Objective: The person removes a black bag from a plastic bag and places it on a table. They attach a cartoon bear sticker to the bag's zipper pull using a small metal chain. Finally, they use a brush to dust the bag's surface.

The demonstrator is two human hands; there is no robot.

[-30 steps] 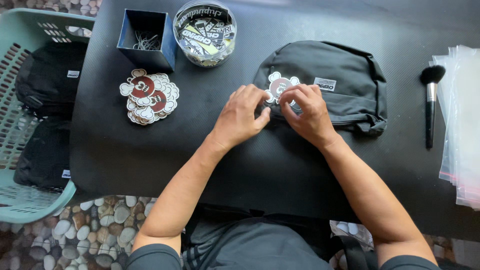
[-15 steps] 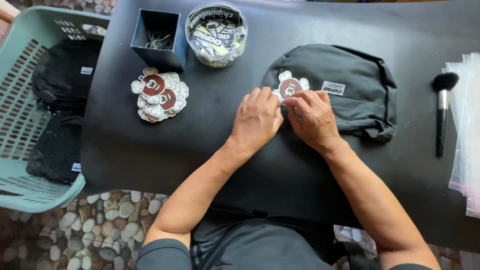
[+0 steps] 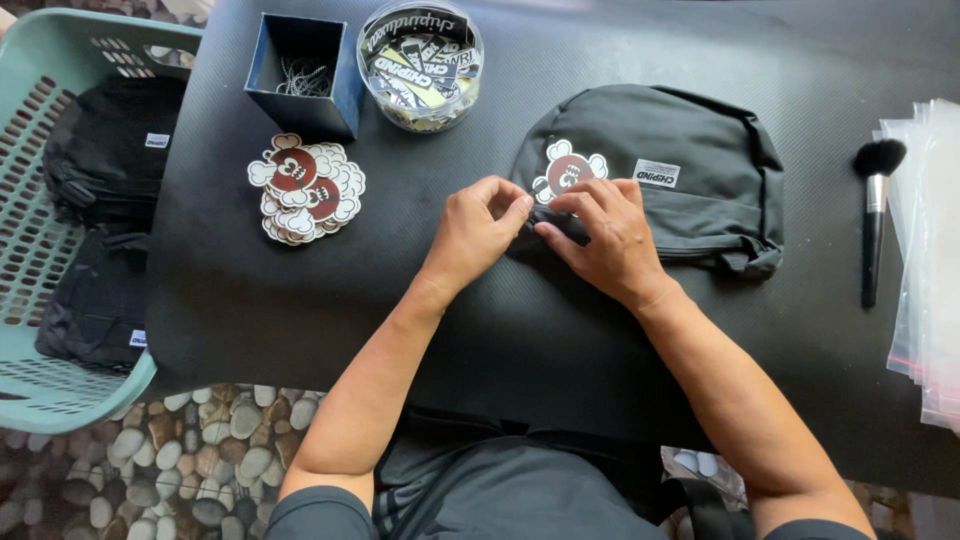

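Note:
A dark grey backpack (image 3: 690, 130) lies flat on the black table (image 3: 300, 300). A white-and-maroon cartoon tag (image 3: 570, 172) rests on its front beside a small white label (image 3: 656, 174). My left hand (image 3: 478, 226) and my right hand (image 3: 603, 235) meet at the backpack's left edge, just below the tag. Both pinch something small there, seemingly the tag's string or a zipper pull; the fingers hide it.
A pile of the same cartoon tags (image 3: 305, 187) lies at the left. Behind it stand a blue box of metal pins (image 3: 300, 72) and a clear round tub of stickers (image 3: 420, 62). A teal basket (image 3: 60, 390) holds black bags; a brush (image 3: 874, 215) and plastic sleeves (image 3: 932, 250) sit right.
My hands have slid down off the cartoon tag, which now shows in full. The fingertips have drawn together into a pinch at the bag's edge.

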